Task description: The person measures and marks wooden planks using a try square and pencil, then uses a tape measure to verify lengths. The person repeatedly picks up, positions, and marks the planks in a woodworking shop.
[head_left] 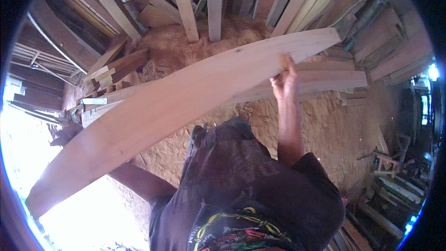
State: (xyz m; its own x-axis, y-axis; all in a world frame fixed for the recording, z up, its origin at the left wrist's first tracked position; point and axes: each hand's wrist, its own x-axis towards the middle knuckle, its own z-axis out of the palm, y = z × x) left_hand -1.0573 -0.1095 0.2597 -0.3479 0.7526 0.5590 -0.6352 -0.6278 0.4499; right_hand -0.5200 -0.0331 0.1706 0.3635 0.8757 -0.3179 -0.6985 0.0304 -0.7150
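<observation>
A long, pale wooden board (162, 97) with a curved far edge and tapering ends slants across the view, from the lower left to the upper right. Near its right end, my right hand (285, 78) is closed around the near edge, fingers on the board. A small yellowish patch shows by those fingertips; I cannot make out what it is. My left forearm (139, 180) passes beneath the board's left part, which hides most or all of that hand. Past the far edge there, a dark, blurred shape (68, 134) sticks out, unclear in kind.
Behind the board, more planks (334, 80) lie stacked low. Several upright timbers (214, 7) lean at the back, with reddish sawdust (162, 46) around their feet. Short wood pieces (109, 74) are piled at the left. Frames and offcuts (388, 165) clutter the right side.
</observation>
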